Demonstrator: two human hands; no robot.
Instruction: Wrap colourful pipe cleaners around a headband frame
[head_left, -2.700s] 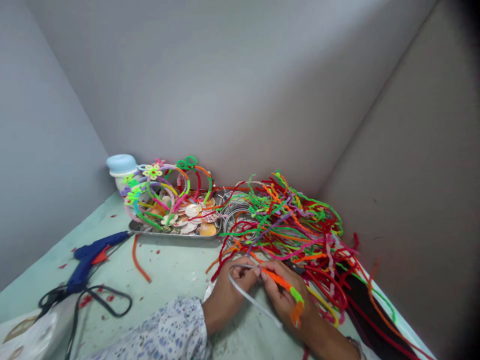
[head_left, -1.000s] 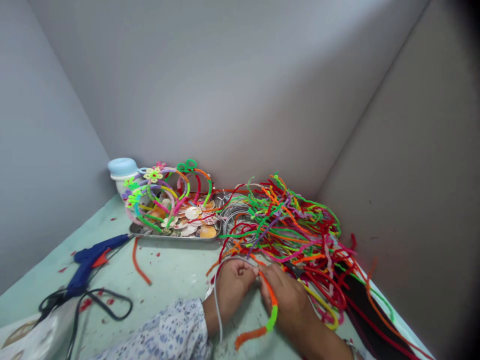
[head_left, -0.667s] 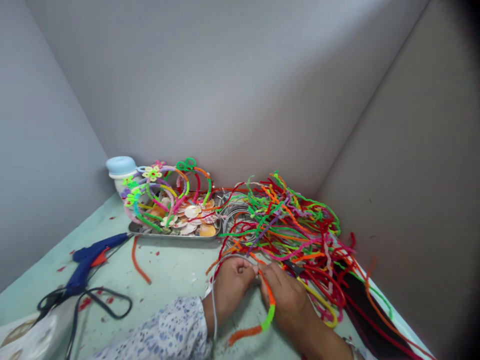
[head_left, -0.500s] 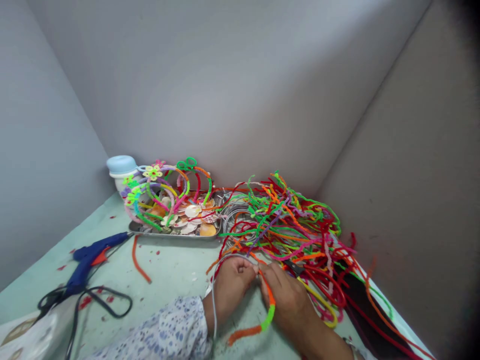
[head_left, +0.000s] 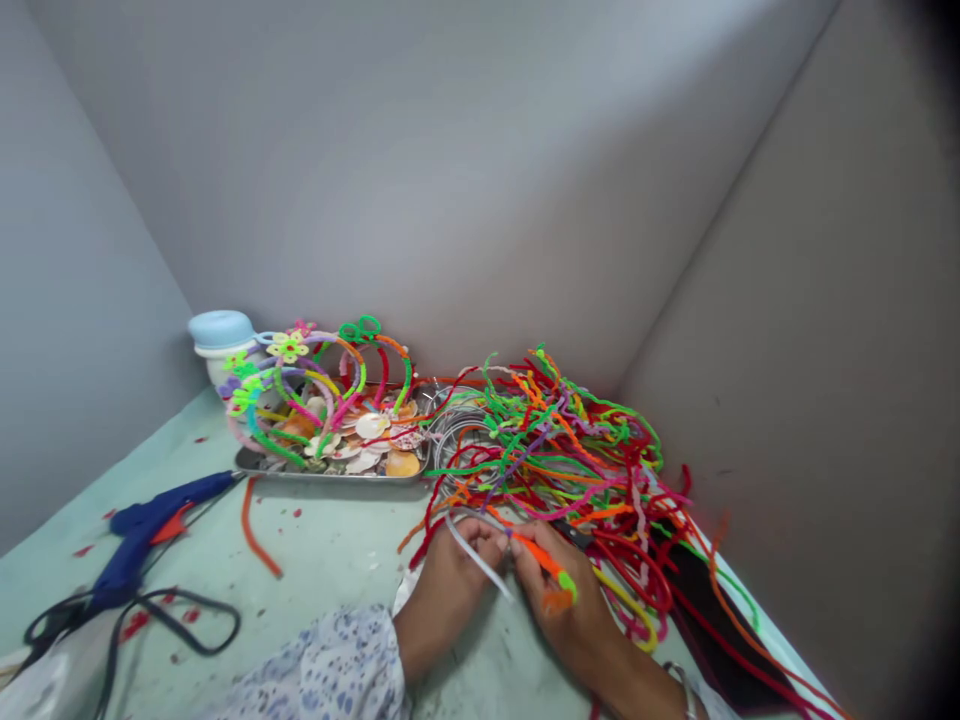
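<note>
My left hand [head_left: 459, 565] is closed, its thumb and fingers pinching a thin headband [head_left: 480, 562] whose bare part is greyish white. The headband's other side is wrapped in orange and bright green fuzzy pipe cleaner [head_left: 541, 556]. My right hand [head_left: 562, 590] is closed on that wrapped side, fingertips close to those of my left. A bit of purple shows between the two hands. Just beyond them lies a tangled heap of coloured pipe cleaners [head_left: 555, 440].
Finished-looking flowered headbands [head_left: 289, 348] stand in a metal tray [head_left: 330, 478] of shells. A white jar with a blue lid [head_left: 223, 330] is behind. At left lie a blue glue gun [head_left: 142, 530] with its cord and an orange pipe cleaner piece [head_left: 256, 530]. Dark-handled scissors [head_left: 574, 535] sit near my right hand.
The headband has turned in my hands: its bare white end now points forward between them, and the wrapped orange-green end sits closer to my right hand. The whole view has shifted slightly right.
</note>
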